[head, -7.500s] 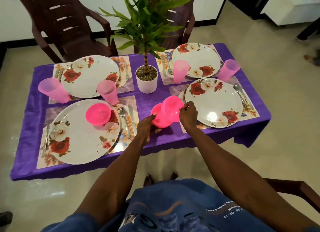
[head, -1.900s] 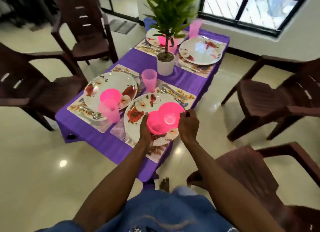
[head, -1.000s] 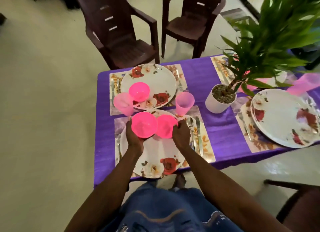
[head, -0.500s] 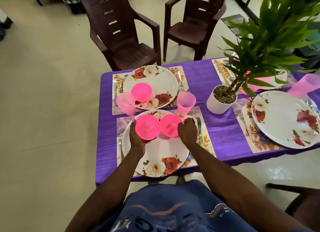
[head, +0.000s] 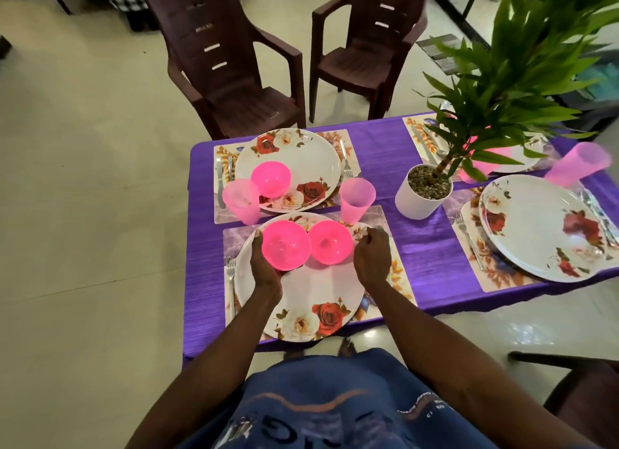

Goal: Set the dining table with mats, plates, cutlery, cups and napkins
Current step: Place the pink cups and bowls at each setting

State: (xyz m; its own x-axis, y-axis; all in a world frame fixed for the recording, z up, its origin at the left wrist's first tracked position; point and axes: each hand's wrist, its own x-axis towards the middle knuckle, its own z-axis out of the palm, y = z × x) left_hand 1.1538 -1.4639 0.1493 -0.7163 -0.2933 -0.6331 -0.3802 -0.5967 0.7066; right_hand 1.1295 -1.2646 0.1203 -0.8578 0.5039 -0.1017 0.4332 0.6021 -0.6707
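Two pink bowls [head: 285, 246] [head: 330, 242] sit side by side on the floral plate [head: 315, 301].

Two pink cups [head: 355, 200] are flanking the far rim of the near plate [head: 321, 291]; bare purple cloth [head: 432, 257] is lying open rightward.

Potted plant [head: 425, 194], two brown chairs [head: 234, 76], purple tablecloth [head: 428, 264]

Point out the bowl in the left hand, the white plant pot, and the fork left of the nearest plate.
pink bowl [head: 285, 246]: head view, inside bottom.
white plant pot [head: 415, 204]: head view, side wall.
fork [head: 230, 274]: head view, handle.
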